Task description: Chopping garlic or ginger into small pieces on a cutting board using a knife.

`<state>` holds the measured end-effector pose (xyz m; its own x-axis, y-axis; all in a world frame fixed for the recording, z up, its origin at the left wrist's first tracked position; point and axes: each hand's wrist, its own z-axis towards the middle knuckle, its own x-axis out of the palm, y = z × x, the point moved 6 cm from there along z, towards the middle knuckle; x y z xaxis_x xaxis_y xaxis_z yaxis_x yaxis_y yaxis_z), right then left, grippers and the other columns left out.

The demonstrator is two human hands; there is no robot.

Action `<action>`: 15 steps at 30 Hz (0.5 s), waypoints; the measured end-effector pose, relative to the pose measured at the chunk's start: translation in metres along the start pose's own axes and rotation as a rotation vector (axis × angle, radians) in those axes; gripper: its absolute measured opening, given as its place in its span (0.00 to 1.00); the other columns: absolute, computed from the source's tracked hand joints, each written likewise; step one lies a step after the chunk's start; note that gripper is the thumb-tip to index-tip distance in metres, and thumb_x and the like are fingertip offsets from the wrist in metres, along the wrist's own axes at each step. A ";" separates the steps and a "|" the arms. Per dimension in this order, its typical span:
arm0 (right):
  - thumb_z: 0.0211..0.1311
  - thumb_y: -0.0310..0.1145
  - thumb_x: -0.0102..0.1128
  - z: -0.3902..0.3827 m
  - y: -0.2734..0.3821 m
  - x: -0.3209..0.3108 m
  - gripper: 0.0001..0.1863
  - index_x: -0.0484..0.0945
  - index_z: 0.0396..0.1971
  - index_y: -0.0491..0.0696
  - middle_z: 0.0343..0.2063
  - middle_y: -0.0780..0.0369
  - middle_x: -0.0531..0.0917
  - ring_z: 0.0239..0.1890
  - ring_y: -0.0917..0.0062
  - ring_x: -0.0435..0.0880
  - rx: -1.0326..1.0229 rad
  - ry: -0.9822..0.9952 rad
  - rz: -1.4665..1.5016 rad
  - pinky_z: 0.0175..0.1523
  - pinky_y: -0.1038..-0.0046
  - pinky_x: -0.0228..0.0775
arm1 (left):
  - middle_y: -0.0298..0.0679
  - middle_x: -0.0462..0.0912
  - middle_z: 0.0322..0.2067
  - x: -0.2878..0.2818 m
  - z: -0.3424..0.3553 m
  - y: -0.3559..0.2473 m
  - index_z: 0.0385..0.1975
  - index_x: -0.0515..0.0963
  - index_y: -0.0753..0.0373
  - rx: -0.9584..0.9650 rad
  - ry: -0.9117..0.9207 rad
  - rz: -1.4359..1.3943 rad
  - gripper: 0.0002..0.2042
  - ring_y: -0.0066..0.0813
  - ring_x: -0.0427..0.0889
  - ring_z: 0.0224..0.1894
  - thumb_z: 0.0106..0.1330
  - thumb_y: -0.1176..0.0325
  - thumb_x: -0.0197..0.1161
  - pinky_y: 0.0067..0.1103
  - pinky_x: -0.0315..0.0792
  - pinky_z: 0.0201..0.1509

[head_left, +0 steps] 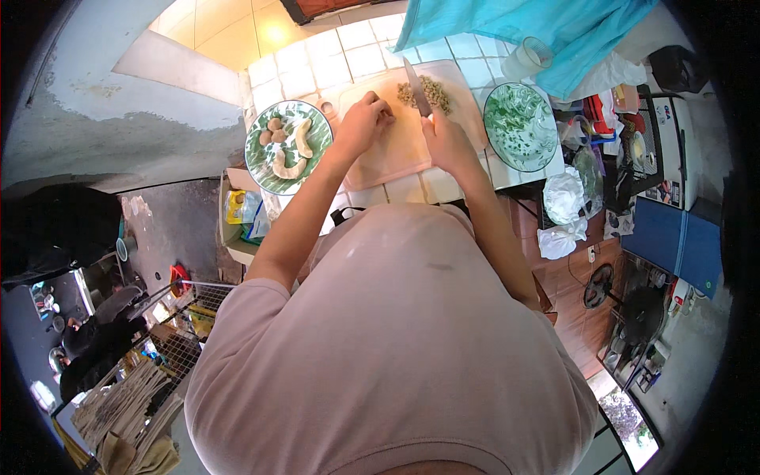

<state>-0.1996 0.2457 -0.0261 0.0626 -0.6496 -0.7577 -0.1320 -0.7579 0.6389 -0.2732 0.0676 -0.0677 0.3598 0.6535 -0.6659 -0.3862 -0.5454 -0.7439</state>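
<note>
My right hand is closed round the handle of a kitchen knife. Its blade points away from me over the cutting board, along the left part of a pile of small chopped brownish-green pieces. My left hand rests over the board's left side, its fingers curled together; whatever is in them, if anything, is hidden. Left of that hand, a green-and-white plate carries several round brown pieces and two curved pale pieces. I cannot tell the kind of these foods.
A second green-and-white plate stands right of the board on the white tiled table. Behind it are a drinking glass and a turquoise cloth. Plastic bags crowd the right edge; an open box with packets sits at the left.
</note>
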 end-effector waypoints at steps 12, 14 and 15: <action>0.73 0.36 0.64 -0.007 0.008 -0.008 0.13 0.73 0.47 0.46 0.34 0.65 0.84 0.21 0.86 0.80 0.088 -0.083 0.815 0.20 0.82 0.66 | 0.40 0.91 0.36 -0.040 -0.030 -0.054 0.44 0.82 0.65 -0.175 -0.154 -0.412 0.09 0.24 0.89 0.41 0.67 0.74 0.72 0.23 0.80 0.48; 0.70 0.35 0.69 -0.006 0.024 -0.014 0.17 0.74 0.50 0.46 0.39 0.65 0.85 0.30 0.86 0.84 0.061 -0.036 0.892 0.21 0.84 0.66 | 0.41 0.91 0.37 -0.047 -0.035 -0.066 0.46 0.81 0.65 -0.184 -0.153 -0.405 0.11 0.24 0.89 0.41 0.66 0.75 0.72 0.23 0.81 0.48; 0.70 0.35 0.69 -0.006 0.027 -0.017 0.17 0.74 0.50 0.46 0.39 0.65 0.85 0.30 0.86 0.84 0.059 -0.032 0.892 0.21 0.84 0.66 | 0.42 0.91 0.37 -0.051 -0.037 -0.070 0.48 0.80 0.65 -0.191 -0.152 -0.398 0.13 0.25 0.89 0.41 0.66 0.76 0.72 0.22 0.81 0.48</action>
<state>-0.1984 0.2360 0.0048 -0.1155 -0.9932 0.0133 -0.1689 0.0329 0.9851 -0.2332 0.0537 0.0165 0.3144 0.8933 -0.3211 -0.0749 -0.3139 -0.9465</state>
